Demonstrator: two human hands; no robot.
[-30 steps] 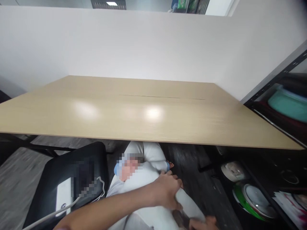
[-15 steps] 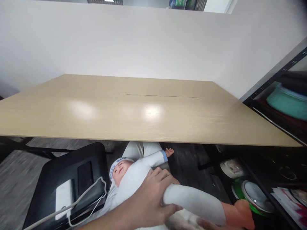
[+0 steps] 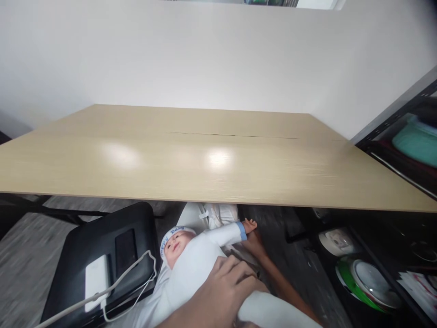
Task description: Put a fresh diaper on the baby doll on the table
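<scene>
A baby doll [image 3: 194,259] lies face up across my lap, in a white suit with blue cuffs and a lettered cap. My left hand [image 3: 228,287] is wrapped round the top of its white-clad leg [image 3: 273,310], at the hip. Past the doll's outstretched arm, my right hand [image 3: 254,243] reaches forward; its fingers are mostly hidden behind that arm. Just beyond it, a white padded thing with tabs, which looks like a diaper [image 3: 222,215], lies over my knees. Whether my right hand grips it does not show.
A wooden table [image 3: 164,173] spans the view in front. At left, a black stool [image 3: 78,241] carries a white power bank [image 3: 96,278] with a cable and a dark phone [image 3: 125,253]. A black shelf [image 3: 368,237] at right holds a lidded container [image 3: 372,282] and papers.
My right hand has moved forward from under the doll's leg to beside its outstretched arm. The diaper now shows over my knees. My left hand still holds the doll, whose foot has left view.
</scene>
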